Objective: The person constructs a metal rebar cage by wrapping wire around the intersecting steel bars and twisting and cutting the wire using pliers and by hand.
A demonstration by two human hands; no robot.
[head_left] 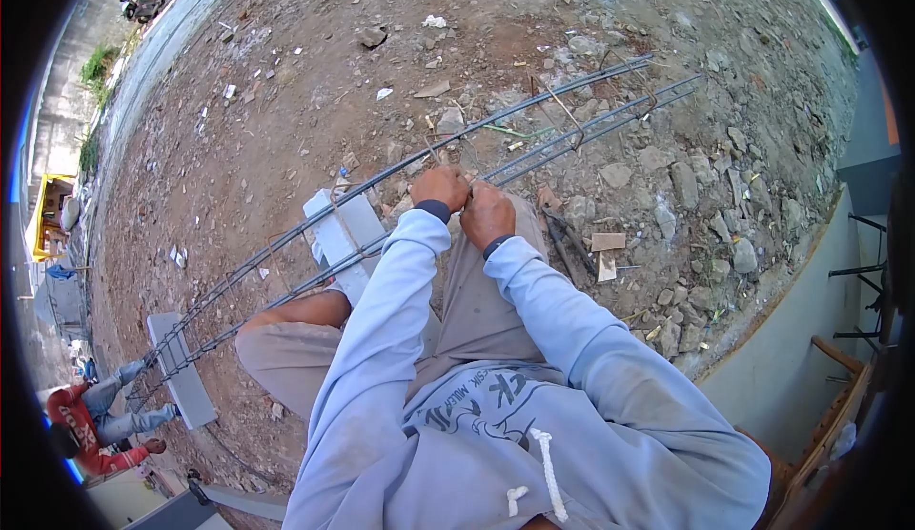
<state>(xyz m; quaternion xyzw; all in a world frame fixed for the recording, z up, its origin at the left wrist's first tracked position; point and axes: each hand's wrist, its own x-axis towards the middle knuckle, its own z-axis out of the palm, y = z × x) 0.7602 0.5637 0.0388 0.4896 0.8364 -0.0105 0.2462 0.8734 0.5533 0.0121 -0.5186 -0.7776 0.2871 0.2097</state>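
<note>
A long rebar cage (610, 72) of thin steel bars, with square stirrups (576, 126) around them, runs diagonally in front of me. My left hand (440, 188) is closed at the nearer bars, knuckles up. Right beside it, my right hand (488, 215) is closed too, and the two hands almost touch. Whatever the fingertips grip is hidden by the hands. A light grey block (345, 233) supports the cage by my leg. Dark-handled pliers (570, 241) lie on the ground to the right of my knee.
Another grey block (193, 389) is under the cage's far left end, where a person in a red top (81, 425) sits. Broken stones (684, 187) and brick pieces (608, 241) litter the right side. A low wall (777, 311) and wooden chair (829, 435) stand at the right.
</note>
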